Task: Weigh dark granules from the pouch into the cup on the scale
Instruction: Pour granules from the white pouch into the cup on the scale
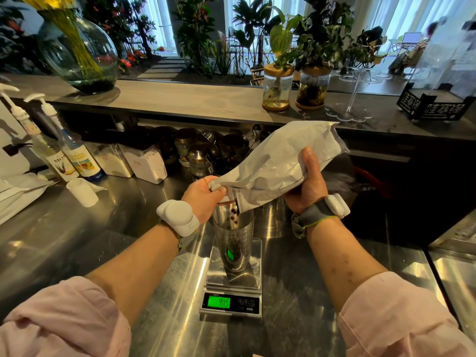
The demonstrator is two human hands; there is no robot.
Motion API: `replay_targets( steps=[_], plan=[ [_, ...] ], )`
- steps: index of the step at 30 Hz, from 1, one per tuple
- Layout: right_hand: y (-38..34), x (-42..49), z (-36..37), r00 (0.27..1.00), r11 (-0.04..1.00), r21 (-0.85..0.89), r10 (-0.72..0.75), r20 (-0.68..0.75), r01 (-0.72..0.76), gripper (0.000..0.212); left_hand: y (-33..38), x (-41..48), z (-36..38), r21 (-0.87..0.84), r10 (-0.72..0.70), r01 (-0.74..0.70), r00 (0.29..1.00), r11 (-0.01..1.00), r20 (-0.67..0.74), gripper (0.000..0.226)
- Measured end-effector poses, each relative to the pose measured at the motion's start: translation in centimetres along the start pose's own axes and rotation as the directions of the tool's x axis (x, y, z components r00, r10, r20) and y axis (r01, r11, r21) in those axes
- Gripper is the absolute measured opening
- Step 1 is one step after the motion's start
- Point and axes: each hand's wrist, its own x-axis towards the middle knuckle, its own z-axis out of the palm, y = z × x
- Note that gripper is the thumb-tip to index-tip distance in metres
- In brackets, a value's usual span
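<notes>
A grey foil pouch [278, 163] is tilted down to the left, its mouth just above a tall steel cup [233, 243]. Dark granules [234, 215] fall from the mouth into the cup, and more lie at its bottom. The cup stands on a small steel scale [233, 287] whose green display [219, 302] is lit. My left hand [203, 195] pinches the pouch's open mouth at the cup's rim. My right hand [309, 181] grips the pouch's body from below and holds it raised. Both wrists carry white bands.
Two syrup pump bottles [74, 161], white canisters [144, 163] and metal jars [198, 155] line the back of the steel counter [77, 240]. A white paper cup [82, 191] lies at left. On the upper shelf stand a glass vase [82, 55] and two plant jars [277, 91].
</notes>
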Motion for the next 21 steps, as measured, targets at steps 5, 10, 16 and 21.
replay_targets(
  steps=[5,10,16,21],
  plan=[
    [0.04,-0.02,-0.08,1.000,1.000,-0.004,-0.012,0.011,0.012,0.098,0.29,-0.05,0.27,-0.044,-0.015,0.016,0.999,0.999,0.030,0.026],
    [0.24,0.07,-0.18,1.000,1.000,0.009,-0.017,0.017,0.017,0.105,0.30,-0.09,0.31,-0.060,-0.009,0.010,0.999,0.998,0.033,0.026],
    [0.27,0.07,-0.18,0.999,1.000,0.009,-0.026,0.033,0.026,0.099,0.24,-0.04,0.35,-0.092,0.009,-0.006,1.000,0.996,0.029,0.027],
    [0.15,0.05,-0.12,1.000,1.000,-0.001,-0.008,0.020,0.008,0.102,0.56,-0.18,0.38,-0.070,0.012,-0.010,0.999,0.998,0.031,0.026]
  ],
)
